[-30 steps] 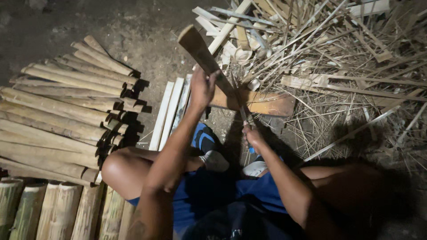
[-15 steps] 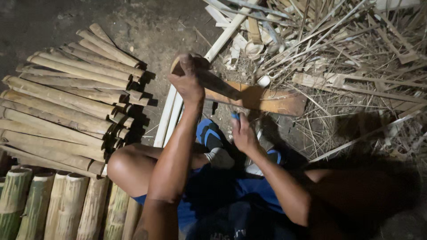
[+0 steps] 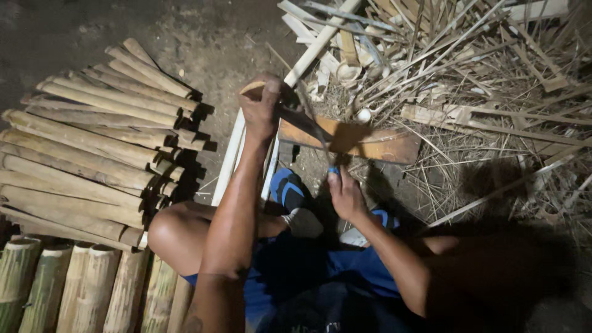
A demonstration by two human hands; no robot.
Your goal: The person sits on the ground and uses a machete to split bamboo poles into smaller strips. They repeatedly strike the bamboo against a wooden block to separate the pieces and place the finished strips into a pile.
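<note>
Fingers of the left hand grip a bamboo piece upright over the wooden block; right hand clasps a blue-handled knife, blade against it, beside stacked bamboo slats.

**Bamboo splitting spot: layout**

Stack of split bamboo staves lies left on the dirt ground. Whole bamboo sections sit below it, bottom left. Wooden block lies centre, ahead of the person's knees. Left hand is just left of the block, right hand nearer the body. Heap of bamboo slivers spreads behind and right.
</note>
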